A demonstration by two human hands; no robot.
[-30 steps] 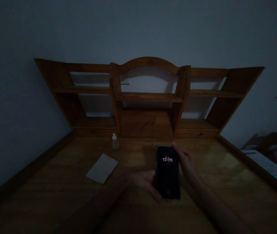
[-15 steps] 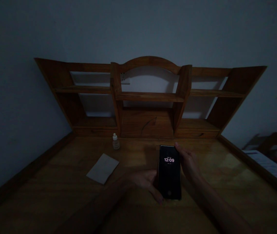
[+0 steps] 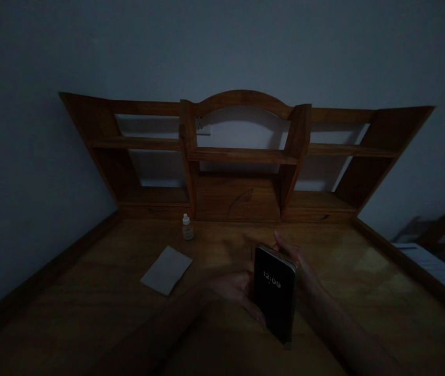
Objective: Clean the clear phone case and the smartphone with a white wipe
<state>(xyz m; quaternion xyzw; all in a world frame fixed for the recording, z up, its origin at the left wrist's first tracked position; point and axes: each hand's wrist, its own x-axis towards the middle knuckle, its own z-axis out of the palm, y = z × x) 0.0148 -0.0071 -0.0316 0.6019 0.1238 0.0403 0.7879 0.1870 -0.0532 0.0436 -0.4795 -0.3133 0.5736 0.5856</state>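
A dark smartphone (image 3: 274, 303) is held upright and tilted above the desk, its screen showing 12:09. My left hand (image 3: 238, 292) grips its left edge, with the thumb across the lower left front and the other fingers hidden behind. On the other side, my right hand (image 3: 298, 266) is at the phone's back and right edge; one finger sticks up past the top, and the rest are mostly hidden. Left of my hands a folded pale cloth or paper (image 3: 166, 270) lies flat. Behind it stands a small dropper bottle (image 3: 187, 228) with a white cap.
The wooden desk (image 3: 100, 308) carries a wooden shelf unit (image 3: 243, 154) along its back against the wall. Raised wooden rims run along both sides. A wall socket (image 3: 203, 128) shows through the shelf. Beyond the right rim lies a pale printed surface (image 3: 421, 261). The room is dim.
The phone has tipped and turned, so its top edge now shows and its lower end sits closer to me. My right hand has shifted behind it. The bottle and the pale piece stay put.
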